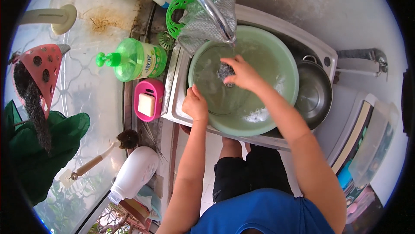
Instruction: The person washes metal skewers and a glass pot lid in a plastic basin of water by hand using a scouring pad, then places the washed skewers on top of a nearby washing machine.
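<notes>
A large pale green basin (287,56) with cloudy water and some suds sits in the sink under the tap. Over its left half lies what looks like a clear round glass lid (209,67), with a thin rim and a small knob. My left hand (196,105) is closed at the lid's near left edge, against the basin rim; the fingertips are hidden. In my right hand (242,74), a grey steel wool scrubber (224,72) is pinched between thumb and fingers, just above the lid near the knob.
A chrome tap (209,7) arches over the basin. Right of it stands a metal pan (313,93). On the left ledge are a green pump bottle (136,60), a pink soap dish (160,89) and a white bottle (138,171). A mesh cloth (207,22) drapes over a green basket (175,7).
</notes>
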A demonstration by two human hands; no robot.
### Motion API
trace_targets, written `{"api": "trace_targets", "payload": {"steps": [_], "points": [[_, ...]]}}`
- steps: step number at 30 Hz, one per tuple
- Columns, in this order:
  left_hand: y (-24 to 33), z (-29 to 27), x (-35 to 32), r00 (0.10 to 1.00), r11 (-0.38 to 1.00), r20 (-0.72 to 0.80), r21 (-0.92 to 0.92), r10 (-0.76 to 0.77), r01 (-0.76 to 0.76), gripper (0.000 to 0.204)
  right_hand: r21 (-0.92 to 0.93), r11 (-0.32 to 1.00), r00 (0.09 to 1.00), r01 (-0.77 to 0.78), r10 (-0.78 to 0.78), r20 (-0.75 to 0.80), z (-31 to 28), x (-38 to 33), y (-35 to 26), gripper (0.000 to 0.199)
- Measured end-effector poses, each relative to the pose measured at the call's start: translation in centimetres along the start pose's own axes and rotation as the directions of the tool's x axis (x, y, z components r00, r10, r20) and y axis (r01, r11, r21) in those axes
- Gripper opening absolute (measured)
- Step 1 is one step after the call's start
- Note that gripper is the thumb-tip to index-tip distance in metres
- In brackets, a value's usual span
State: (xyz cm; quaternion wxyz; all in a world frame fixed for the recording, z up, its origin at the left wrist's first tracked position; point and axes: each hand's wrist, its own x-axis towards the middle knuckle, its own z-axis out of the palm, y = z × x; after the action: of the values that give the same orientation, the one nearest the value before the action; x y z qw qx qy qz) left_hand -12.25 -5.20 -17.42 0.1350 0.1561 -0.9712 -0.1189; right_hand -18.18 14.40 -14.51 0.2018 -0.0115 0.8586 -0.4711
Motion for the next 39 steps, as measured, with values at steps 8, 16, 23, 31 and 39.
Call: {"api": "trace_targets", "payload": {"steps": [8, 16, 23, 31, 39], "points": [[-0.2, -0.3, -0.1, 1.000, 1.000, 0.015, 0.020, -0.002, 0.001, 0.039, 0.195, 0.792, 0.734, 0.578, -0.609, 0.301, -0.8, 3.8, -0.1, 0.027], [0.0, -0.1, 0.3, 1.000, 1.000, 0.005, 0.025, -0.011, 0.011, 0.039, 0.288, 0.722, 0.664, 0.629, -0.691, 0.284, -0.6, 6.0, 1.7, 0.027], [0.2, 0.1, 0.3, 1.000, 0.999, 0.018, 0.047, 0.006, -0.007, 0.039, 0.198, 0.774, 0.749, 0.601, -0.632, 0.199, -2.0, 6.9, 3.6, 0.014], [0.1, 0.2, 0.2, 0.997, 0.999, 0.068, 0.013, -0.045, 0.044, 0.048, 0.210, 0.817, 0.806, 0.537, -0.571, 0.156, -1.7, 6.9, 4.8, 0.023], [0.2, 0.0, 0.5, 1.000, 1.000, 0.019, 0.027, -0.005, 0.005, 0.040, -0.052, 0.999, 0.869, -0.016, -0.012, -0.495, 1.0, -2.3, 8.3, 0.040]]}}
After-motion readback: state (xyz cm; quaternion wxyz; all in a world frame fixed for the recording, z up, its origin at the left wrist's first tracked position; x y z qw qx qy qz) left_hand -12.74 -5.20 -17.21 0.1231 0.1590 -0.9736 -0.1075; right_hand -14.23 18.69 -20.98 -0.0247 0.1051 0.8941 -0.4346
